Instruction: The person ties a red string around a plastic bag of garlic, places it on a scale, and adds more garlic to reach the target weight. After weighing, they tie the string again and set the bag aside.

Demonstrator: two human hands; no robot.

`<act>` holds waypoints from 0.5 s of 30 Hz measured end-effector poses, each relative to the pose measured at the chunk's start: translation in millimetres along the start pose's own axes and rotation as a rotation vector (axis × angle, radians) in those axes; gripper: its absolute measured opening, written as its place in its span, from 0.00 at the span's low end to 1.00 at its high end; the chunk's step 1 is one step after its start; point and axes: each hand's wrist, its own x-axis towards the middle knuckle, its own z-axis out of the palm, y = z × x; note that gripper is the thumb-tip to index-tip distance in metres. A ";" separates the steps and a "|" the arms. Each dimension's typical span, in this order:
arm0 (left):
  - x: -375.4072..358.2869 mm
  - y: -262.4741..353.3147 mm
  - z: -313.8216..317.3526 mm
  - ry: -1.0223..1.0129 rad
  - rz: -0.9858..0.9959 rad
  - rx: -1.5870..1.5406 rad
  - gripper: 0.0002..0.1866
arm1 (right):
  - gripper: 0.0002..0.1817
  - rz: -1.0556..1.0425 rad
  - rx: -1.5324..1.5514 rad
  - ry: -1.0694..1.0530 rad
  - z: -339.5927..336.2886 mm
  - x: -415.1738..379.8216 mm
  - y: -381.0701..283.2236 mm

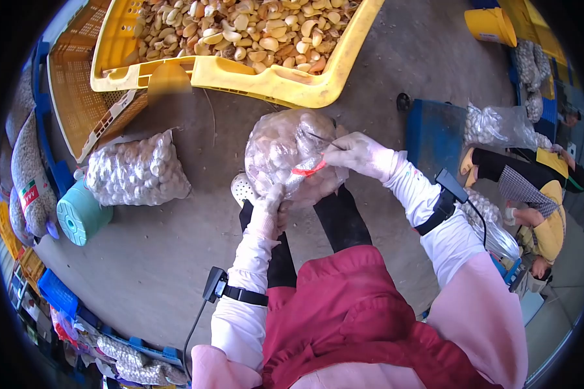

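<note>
A clear plastic bag full of pale bulbs stands between my knees, with a red strip across its near right side. My left hand, in a whitish glove, is closed on the bag's near left edge. At the bag's upper right is my gloved right hand, its fingers pinched together beside the red strip. A thin dark object sticks out from those fingers over the plastic; what it is cannot be made out.
A yellow crate of pale pieces stands ahead. Another filled bag and a teal bucket are at left. On the right are a blue board, more bags and a person. A yellow bucket stands farther back.
</note>
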 end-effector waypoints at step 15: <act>4.6 0.3 3.9 -0.019 0.011 0.004 0.15 | 0.06 -0.551 -0.751 0.407 69.7 9.6 -10.5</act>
